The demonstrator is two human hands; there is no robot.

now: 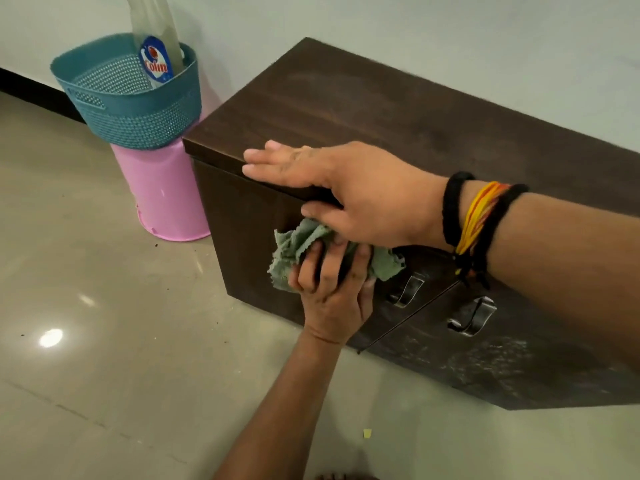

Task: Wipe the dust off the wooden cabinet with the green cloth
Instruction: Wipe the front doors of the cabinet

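A low dark wooden cabinet (363,109) stands on the floor against the wall, with two metal handles on its front doors. My left hand (332,289) presses a crumpled green cloth (294,247) against the upper left part of the cabinet's front. My right hand (339,188) lies flat over the cabinet's front top edge, fingers together on the top and thumb down the front, just above the cloth. Black and yellow-red threads circle my right wrist. Pale dust smears show on the lower right of the front.
To the cabinet's left an upturned pink bucket (162,192) carries a teal perforated basket (131,98) holding a spray bottle (156,46). Glossy beige floor tiles (104,323) spread in front, with a small yellow scrap (367,433) near me. A grey wall runs behind.
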